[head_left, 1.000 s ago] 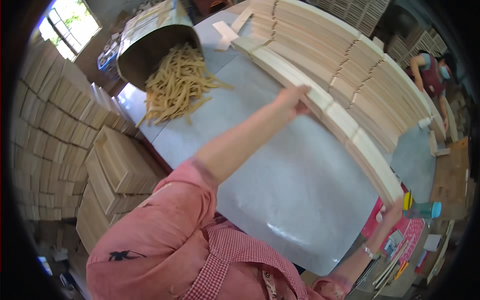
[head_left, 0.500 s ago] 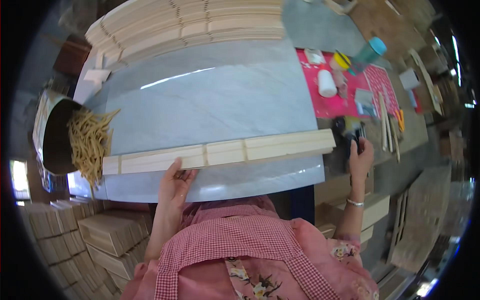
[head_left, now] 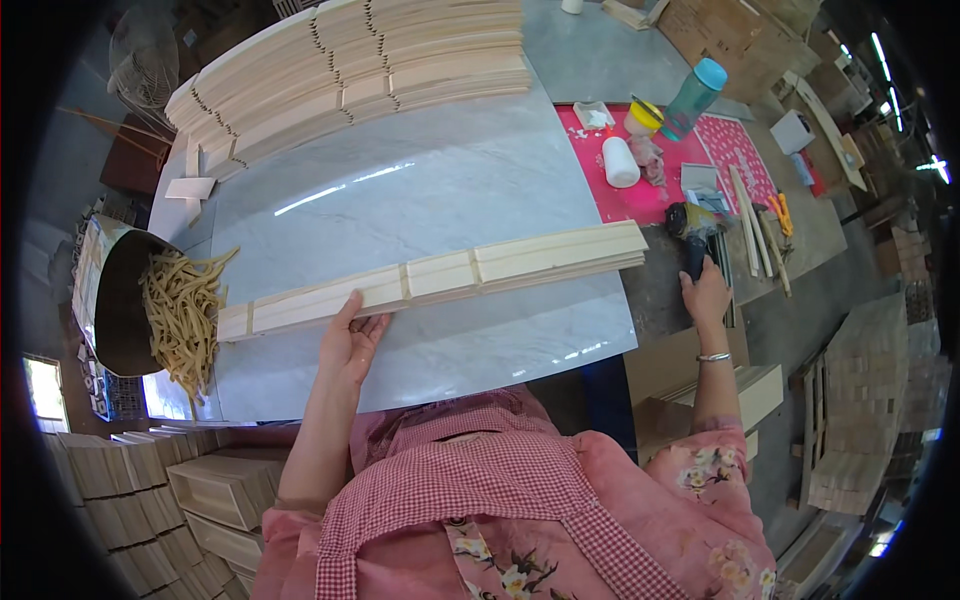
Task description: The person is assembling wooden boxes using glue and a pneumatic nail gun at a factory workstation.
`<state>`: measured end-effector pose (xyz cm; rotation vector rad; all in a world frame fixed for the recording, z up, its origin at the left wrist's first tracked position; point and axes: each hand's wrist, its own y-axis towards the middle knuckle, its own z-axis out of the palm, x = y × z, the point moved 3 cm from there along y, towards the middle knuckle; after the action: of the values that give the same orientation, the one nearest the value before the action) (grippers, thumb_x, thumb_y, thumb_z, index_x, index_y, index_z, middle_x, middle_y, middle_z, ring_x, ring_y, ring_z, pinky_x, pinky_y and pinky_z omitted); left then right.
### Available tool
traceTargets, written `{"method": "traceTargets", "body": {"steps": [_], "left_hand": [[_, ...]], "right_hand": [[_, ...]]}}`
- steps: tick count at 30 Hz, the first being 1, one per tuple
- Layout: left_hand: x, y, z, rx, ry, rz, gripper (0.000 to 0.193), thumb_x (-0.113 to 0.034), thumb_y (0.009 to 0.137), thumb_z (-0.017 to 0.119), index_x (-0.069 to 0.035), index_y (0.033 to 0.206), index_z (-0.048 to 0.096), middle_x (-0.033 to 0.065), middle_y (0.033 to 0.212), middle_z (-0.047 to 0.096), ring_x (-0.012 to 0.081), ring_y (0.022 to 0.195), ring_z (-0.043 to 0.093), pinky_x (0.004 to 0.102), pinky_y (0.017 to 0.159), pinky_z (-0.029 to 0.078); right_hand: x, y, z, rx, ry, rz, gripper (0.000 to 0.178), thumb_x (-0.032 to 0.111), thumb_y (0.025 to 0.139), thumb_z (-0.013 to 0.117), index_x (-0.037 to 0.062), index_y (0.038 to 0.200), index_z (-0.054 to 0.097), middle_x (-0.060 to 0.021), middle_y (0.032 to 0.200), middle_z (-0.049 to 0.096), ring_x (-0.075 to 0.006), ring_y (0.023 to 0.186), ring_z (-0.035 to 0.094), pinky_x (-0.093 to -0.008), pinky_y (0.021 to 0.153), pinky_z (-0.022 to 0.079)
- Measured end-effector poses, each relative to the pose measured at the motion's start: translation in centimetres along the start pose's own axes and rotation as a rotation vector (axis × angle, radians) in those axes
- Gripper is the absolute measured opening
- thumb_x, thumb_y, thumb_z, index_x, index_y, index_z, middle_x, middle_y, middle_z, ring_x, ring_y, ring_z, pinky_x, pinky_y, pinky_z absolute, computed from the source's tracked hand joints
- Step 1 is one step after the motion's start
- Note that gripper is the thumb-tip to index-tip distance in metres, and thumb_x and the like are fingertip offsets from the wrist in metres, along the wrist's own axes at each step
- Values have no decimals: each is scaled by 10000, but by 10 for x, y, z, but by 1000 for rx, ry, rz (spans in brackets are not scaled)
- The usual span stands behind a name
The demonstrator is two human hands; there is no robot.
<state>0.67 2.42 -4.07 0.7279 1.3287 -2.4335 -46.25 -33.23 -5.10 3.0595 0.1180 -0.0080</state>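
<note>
A long bundle of thin, pale wooden slats with cross grooves lies slantwise over the marble-look tabletop. My left hand grips its near edge, thumb on top and fingers underneath. Off the bundle's right end, my right hand closes around the dark handle of a black-and-yellow hand tool; its exact kind is not clear. The tool rests on or just over the darker surface to the right. By the bundle's left end, tan rubber bands spill from a tipped tin.
Stacked grooved slats stand at the far side. A red sheet at right bears a white bottle, a yellow cup and a teal bottle. Thin sticks lie beyond the tool. Wooden boxes are stacked lower left.
The whole view has shifted and tilted slightly. My left hand keeps its grip on the slats. My right hand stays at the tool, which was blurred before and is sharper now.
</note>
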Motion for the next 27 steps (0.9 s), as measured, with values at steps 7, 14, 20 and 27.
{"method": "traceTargets", "body": {"steps": [7, 14, 20, 27], "left_hand": [[-24, -22, -19, 129, 559, -29, 525, -113, 894, 755, 82, 1319, 515, 230, 1278, 572, 235, 1057, 635, 335, 903, 574], [-90, -21, 1, 129, 2083, 1262, 599, -176, 683, 869, -73, 1231, 648, 128, 1280, 606, 294, 1108, 596, 388, 922, 510], [-112, 6, -12, 96, 2189, 711, 572, -165, 680, 842, -62, 1210, 655, 104, 1173, 619, 310, 1050, 590, 373, 934, 493], [-136, 34, -17, -29, 2086, 1005, 558, -158, 661, 832, -59, 1181, 654, 108, 1134, 613, 314, 1010, 590, 387, 897, 499]], "right_hand": [[99, -15, -72, -223, 425, -579, 730, 306, 749, 818, 3, 1355, 545, -176, 1336, 597, -365, 1198, 583, -425, 1011, 474], [212, -35, -69, 50, 78, -1118, 695, 289, 651, 864, 67, 1252, 593, -124, 1211, 617, -302, 1128, 586, -410, 975, 476], [227, -19, -45, 289, 2, -1158, 502, 264, 656, 847, 90, 1070, 622, -102, 1070, 599, -298, 1012, 577, -391, 889, 498], [259, 7, -39, 34, 126, -1114, 435, 238, 669, 826, 88, 1022, 621, -97, 1061, 612, -292, 1023, 597, -401, 882, 502]]}}
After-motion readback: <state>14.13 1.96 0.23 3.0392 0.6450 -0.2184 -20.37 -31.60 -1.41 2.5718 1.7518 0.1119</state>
